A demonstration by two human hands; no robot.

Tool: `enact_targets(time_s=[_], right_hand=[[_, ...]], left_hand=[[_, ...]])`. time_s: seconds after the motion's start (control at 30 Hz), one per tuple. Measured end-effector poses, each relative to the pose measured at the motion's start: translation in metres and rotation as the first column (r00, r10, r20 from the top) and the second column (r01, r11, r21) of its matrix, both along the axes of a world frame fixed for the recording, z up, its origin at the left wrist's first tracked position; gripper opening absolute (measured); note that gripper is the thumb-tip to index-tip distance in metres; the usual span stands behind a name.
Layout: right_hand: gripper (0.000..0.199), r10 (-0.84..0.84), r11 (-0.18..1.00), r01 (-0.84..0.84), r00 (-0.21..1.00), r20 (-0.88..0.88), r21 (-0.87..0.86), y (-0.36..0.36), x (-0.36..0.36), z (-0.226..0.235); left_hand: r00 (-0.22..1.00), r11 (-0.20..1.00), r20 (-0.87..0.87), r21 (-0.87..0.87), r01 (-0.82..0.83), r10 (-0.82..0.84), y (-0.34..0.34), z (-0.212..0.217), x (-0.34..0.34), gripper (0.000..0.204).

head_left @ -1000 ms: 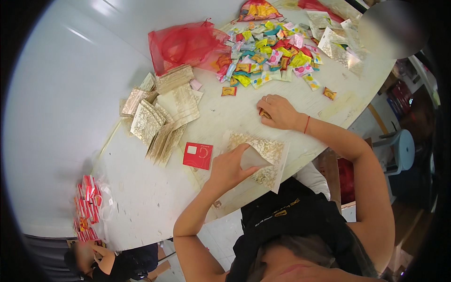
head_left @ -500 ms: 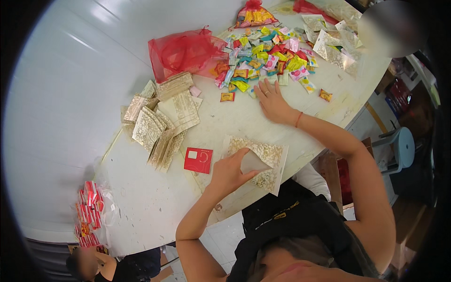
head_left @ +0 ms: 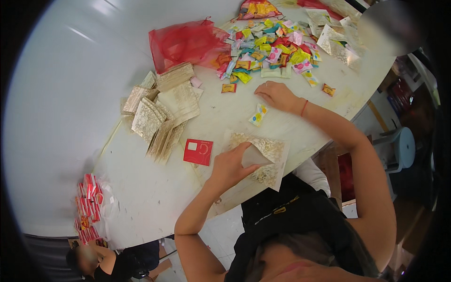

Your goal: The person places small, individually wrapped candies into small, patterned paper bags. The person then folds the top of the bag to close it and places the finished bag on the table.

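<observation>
A floral-like gold pattern covers the whitish open pouch (head_left: pixel 272 150), echoed in gold and cream across the stacked pouches (head_left: pixel 149 120). Yellow and blue dots mark a loose white packet (head_left: pixel 258 114), while wrapped sweets (head_left: pixel 272 52) show yellow, teal, red, orange, pink and white, some pink-spotted. The mesh bag (head_left: pixel 181 47) is translucent red; the red card (head_left: pixel 199 155) bears a white square. Red-and-white small boxes (head_left: pixel 88 207), a red bracelet (head_left: pixel 305 108), a pale blue stool (head_left: pixel 405 146) and a black garment (head_left: pixel 282 221) with yellow markings contrast with the greyish-white tabletop (head_left: pixel 145 197).
</observation>
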State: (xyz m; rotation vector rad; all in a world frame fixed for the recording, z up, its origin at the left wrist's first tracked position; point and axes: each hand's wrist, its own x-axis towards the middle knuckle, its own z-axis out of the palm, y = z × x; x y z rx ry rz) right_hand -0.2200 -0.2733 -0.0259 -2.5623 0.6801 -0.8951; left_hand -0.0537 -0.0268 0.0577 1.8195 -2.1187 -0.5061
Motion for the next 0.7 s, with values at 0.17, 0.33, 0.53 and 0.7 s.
enact_targets(time_s=[0.17,0.33,0.53,0.7], right_hand=[[0.014,-0.270,0.945,0.262,0.963,0.014,0.194,-0.011,-0.024,0.022],[0.020,-0.538,0.841,0.541,0.831,0.140,0.019,-0.080,-0.080,0.029],[0.027,-0.512,0.844,0.535,0.822,-0.251,0.029,-0.128,-0.122,0.038],[0.029,-0.343,0.933,0.358,0.909,-0.237,0.025,-0.093,-0.107,0.023]], left_hand=[[0.999,1.000,0.032,-0.006,0.001,-0.001,-0.002,0.001,-0.004,0.063],[1.000,0.999,0.008,0.040,-0.015,0.015,0.003,0.006,-0.002,0.061],[1.000,0.998,0.019,0.070,0.000,-0.001,0.001,0.006,-0.003,0.062],[1.000,0.996,0.026,0.088,-0.005,0.003,0.004,0.000,-0.002,0.062]])
